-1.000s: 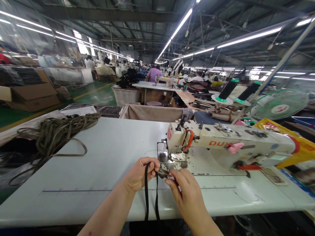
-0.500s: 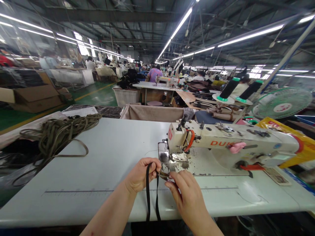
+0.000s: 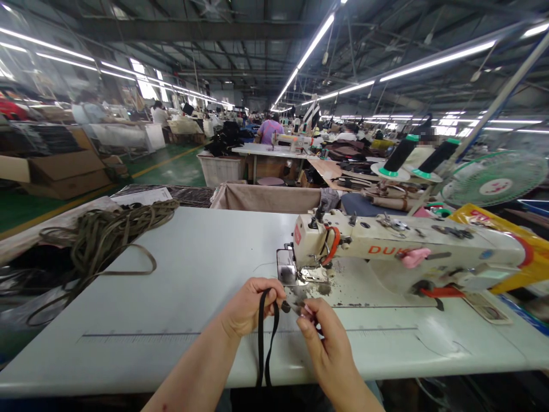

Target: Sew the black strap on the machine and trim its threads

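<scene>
Narrow, flat black fabric strap (image 3: pixel 261 337), one: folded over at its top in our bare left hand (image 3: pixel 253 306), near the middle of the front edge of the glossy pale-green work surface (image 3: pixel 193 257). Its two lengths hang past that edge. Left fingers: clamped on the strap, thumb against forefinger.

Small metallic hand tool (image 3: pixel 295 308), one: blurred, type uncertain, between our hands. Our bare right hand (image 3: pixel 328 337) has its fingers together on it, so far as the blur lets us judge.

Changes: against half a second ago, the right fingers stand a little further from the left, the tool has gone from fairly distinct to smeared, and the hanging lengths lie closer together at the bottom. We judge the tool to be in motion and the strap held firm; whether it has been cut, we cannot tell.

Markings: cream metal sewing machine (image 3: pixel 351 240), toward the surface's right edge, lettered "DUK" in orange capitals, the remainder covered by a pink cloth wad (image 3: pixel 416 257). Red rectangular label (image 3: pixel 297 232) on its head: illegible. Yellow plastic bag (image 3: pixel 482 218) behind: red print, unreadable. Dark printed ruler scale (image 3: pixel 141 335) along the front edge: numerals too small for us.
</scene>
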A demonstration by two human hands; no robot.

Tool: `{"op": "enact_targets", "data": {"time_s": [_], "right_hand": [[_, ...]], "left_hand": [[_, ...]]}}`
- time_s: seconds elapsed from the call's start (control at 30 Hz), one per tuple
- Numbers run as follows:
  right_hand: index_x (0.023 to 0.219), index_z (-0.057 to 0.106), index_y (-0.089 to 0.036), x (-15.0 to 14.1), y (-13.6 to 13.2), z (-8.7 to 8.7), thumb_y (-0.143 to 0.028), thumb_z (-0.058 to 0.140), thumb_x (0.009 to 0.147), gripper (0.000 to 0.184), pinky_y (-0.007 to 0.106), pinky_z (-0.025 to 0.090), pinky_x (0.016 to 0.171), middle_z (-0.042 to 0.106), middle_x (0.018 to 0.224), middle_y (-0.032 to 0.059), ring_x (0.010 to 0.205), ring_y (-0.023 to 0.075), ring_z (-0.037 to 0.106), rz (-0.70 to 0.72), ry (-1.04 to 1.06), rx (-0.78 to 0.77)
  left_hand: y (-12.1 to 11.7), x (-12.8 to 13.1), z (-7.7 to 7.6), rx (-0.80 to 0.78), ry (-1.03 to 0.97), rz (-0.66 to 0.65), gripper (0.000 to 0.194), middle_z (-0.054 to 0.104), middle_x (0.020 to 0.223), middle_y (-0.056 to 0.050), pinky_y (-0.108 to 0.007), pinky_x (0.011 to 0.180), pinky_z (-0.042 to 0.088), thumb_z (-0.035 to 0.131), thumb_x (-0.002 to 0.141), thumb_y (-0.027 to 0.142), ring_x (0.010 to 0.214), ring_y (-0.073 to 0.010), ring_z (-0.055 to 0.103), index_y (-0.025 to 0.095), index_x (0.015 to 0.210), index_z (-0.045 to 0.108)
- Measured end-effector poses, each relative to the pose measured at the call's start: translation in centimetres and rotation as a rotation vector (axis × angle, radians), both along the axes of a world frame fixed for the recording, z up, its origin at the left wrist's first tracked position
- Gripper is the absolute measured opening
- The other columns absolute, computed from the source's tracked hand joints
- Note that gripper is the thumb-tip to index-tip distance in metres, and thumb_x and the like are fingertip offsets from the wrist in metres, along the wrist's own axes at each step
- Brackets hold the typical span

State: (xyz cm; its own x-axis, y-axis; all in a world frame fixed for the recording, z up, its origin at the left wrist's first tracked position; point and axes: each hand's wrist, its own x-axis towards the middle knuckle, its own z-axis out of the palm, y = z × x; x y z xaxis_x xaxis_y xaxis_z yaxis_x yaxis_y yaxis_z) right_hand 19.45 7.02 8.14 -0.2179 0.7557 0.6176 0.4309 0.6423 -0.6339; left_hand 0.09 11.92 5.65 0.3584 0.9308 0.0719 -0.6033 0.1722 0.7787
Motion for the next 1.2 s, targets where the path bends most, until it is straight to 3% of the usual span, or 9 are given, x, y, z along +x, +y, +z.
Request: {"op": "enact_targets", "data": {"time_s": [0.3, 0.6, 0.87, 1.03, 1.2], "right_hand": [[0.095, 0.067, -0.022, 0.8, -0.5, -0.1, -0.041, 0.056, 0.105, 0.024, 0.027, 0.048, 0.061, 0.064, 0.076, 0.0001, 0.067, 0.0166, 0.059, 0.026, -0.002, -0.136], [0.09, 0.066, -0.022, -0.4, 0.4, -0.4, -0.046, 0.055, 0.105, 0.03, 0.026, 0.046, 0.062, 0.062, 0.075, -0.0006, 0.067, 0.0156, 0.057, 0.093, -0.003, -0.159], [0.083, 0.065, -0.021, -1.2, 1.0, -1.5, -0.051, 0.056, 0.103, 0.038, 0.024, 0.043, 0.057, 0.057, 0.07, -0.0013, 0.064, 0.0148, 0.053, 0.101, 0.116, -0.26], [0.086, 0.067, -0.021, 0.7, 0.8, -1.9, -0.055, 0.06, 0.1, 0.037, 0.025, 0.044, 0.058, 0.053, 0.07, -0.0014, 0.065, 0.0158, 0.052, 0.036, 0.222, -0.381], [0.086, 0.069, -0.02, 4.6, 1.5, -2.9, -0.058, 0.06, 0.097, 0.04, 0.03, 0.05, 0.066, 0.061, 0.076, 0.0025, 0.073, 0.0203, 0.059, -0.124, 0.327, -0.359]], "left_hand": [[0.0, 0.1, 0.8, 0.008, -0.056, 0.03, 0.037, 0.059, 0.081, -0.003, -0.017, 0.054, 0.04, 0.099, 0.068, 0.045, 0.063, -0.0066, 0.053, 0.013, 0.075, 0.081], [-0.1, 0.0, 0.3, 0.049, -0.069, -0.008, 0.034, 0.058, 0.083, -0.003, -0.017, 0.053, 0.039, 0.096, 0.073, 0.045, 0.06, -0.0048, 0.049, 0.015, 0.079, 0.083], [-0.1, 0.1, 0.9, 0.034, -0.061, 0.011, 0.038, 0.057, 0.079, -0.003, -0.018, 0.052, 0.039, 0.097, 0.069, 0.048, 0.06, -0.0069, 0.049, 0.014, 0.076, 0.082], [0.0, 0.0, 0.6, 0.009, -0.046, 0.025, 0.037, 0.056, 0.079, -0.003, -0.016, 0.051, 0.035, 0.098, 0.069, 0.046, 0.06, -0.0054, 0.049, 0.013, 0.075, 0.082], [0.1, -0.1, 0.3, 0.014, -0.012, 0.043, 0.036, 0.057, 0.08, -0.004, -0.019, 0.055, 0.035, 0.098, 0.069, 0.047, 0.062, -0.007, 0.049, 0.015, 0.076, 0.083]]}}
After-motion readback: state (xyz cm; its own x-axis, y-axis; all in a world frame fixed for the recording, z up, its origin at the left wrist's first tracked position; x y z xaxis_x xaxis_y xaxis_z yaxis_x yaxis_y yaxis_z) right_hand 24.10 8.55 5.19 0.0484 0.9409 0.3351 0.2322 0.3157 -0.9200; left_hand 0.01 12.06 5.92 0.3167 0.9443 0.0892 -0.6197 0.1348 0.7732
